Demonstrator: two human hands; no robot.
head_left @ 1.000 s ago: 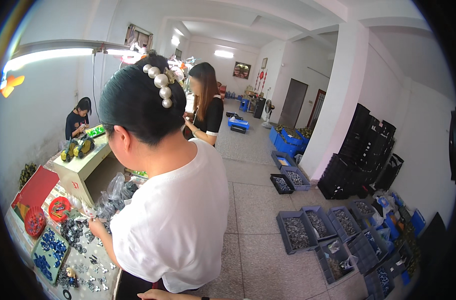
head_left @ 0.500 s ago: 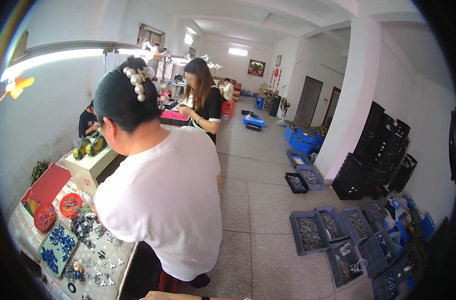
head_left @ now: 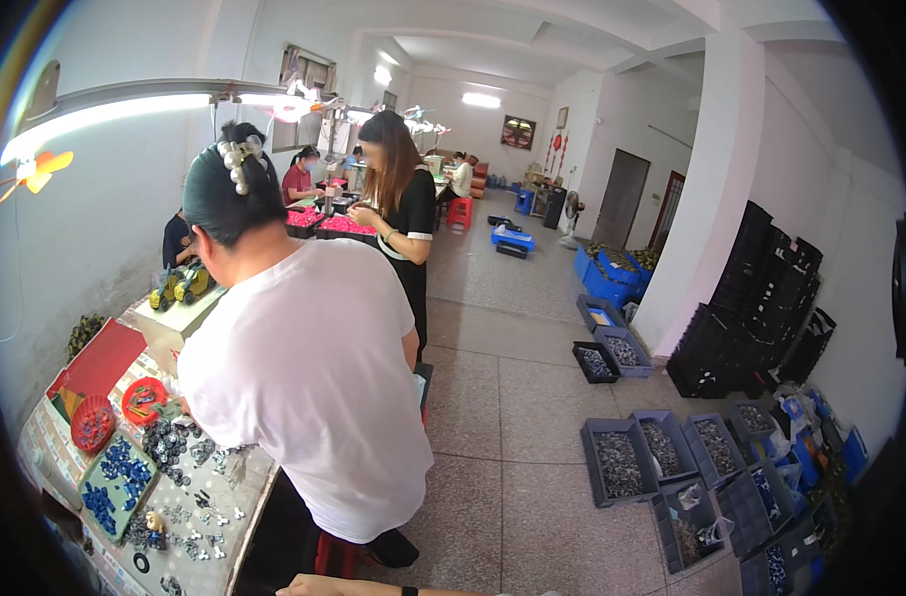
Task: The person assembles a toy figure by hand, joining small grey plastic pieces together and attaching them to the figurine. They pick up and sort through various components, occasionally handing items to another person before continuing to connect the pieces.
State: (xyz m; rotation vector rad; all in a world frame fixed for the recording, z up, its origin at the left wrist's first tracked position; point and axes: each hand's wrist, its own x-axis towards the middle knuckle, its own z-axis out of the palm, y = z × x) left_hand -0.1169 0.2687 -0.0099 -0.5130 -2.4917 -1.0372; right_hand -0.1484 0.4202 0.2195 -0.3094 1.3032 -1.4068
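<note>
Rightward, open tiled floor.

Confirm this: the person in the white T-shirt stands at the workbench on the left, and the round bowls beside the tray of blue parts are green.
Not quite. In the head view the person in the white T-shirt does stand at the workbench, but the round bowls beside the tray of blue parts are red, not green.

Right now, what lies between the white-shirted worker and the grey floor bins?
Head view: only bare tiled floor separates the white-shirted worker from the grey bins.
</note>
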